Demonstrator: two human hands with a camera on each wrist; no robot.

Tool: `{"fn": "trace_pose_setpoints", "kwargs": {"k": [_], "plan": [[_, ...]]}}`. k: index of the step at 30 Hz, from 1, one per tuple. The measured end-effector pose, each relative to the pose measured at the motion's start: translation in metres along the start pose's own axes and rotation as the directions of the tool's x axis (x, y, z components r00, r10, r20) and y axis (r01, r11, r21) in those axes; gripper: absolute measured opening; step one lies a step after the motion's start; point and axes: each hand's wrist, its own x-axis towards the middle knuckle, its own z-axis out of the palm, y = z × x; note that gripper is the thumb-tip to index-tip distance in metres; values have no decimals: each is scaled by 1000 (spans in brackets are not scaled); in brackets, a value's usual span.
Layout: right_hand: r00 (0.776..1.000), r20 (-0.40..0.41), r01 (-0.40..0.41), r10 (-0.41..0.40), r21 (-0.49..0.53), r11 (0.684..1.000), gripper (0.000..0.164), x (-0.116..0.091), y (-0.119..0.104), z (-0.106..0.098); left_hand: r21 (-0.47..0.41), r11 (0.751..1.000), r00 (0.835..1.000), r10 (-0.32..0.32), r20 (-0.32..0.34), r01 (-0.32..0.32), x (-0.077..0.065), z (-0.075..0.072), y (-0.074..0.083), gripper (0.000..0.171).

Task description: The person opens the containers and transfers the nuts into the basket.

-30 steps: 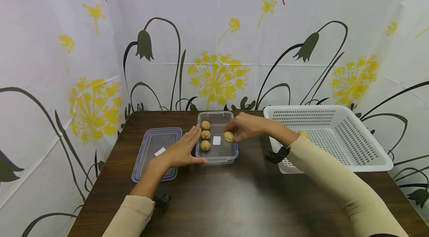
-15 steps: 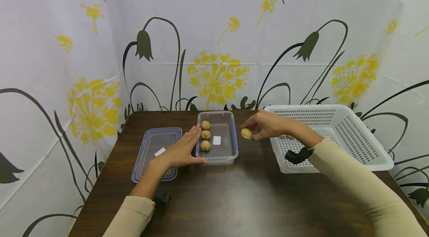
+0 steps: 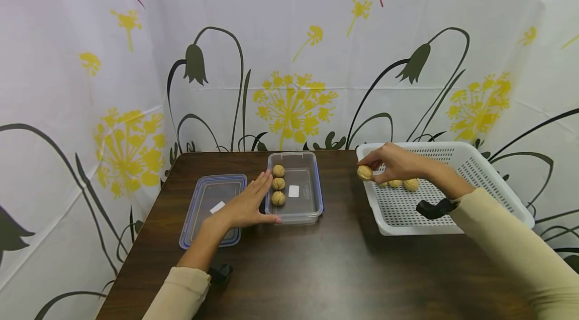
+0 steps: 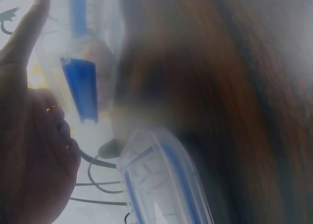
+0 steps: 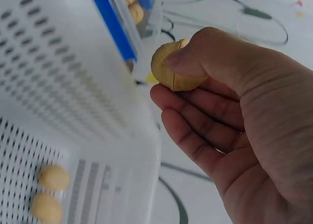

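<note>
My right hand (image 3: 392, 163) pinches a walnut (image 3: 364, 173) between thumb and fingers, over the left rim of the white perforated basket (image 3: 490, 209). In the right wrist view the walnut's seam shows beside the thumb. Several more walnuts (image 3: 410, 185) lie in the basket under that hand. My left hand (image 3: 248, 204) rests with straight fingers along the left side of a clear plastic container (image 3: 304, 217). Three walnuts (image 3: 278, 184) stand in a row along that container's left wall, beside a small white label (image 3: 293, 191).
A clear lid with a blue seal (image 3: 201, 209) lies left of the container, partly behind my left forearm. The dark wooden table (image 3: 316, 270) stretches towards me. A white curtain (image 3: 289, 18) with printed flowers hangs along the table's far edge.
My right hand has carried the walnut rightwards, out from over the container to the basket's left rim. The left hand and the three walnuts in the container stay where they were.
</note>
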Motion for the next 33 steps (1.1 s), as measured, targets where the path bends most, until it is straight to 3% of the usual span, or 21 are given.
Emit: {"fn": "trace_pose_setpoints", "kwargs": {"k": [11,18,25,33], "plan": [[984,-6,-179,179,47,983,42,-40,39,-14,-8,1000,1000,-5,-5,5,-1,0,1,125],[950,-4,-311,312,39,950,37,-62,70,-12,-3,1000,1000,-2,-6,2,0,1,0,126],[934,-6,-357,357,27,934,36,-82,104,-10,1,1000,1000,-2,-4,2,1,2,-2,126],[889,59,-455,454,0,891,35,-98,130,-1,3,1000,1000,-4,-4,4,0,1,0,125]]}}
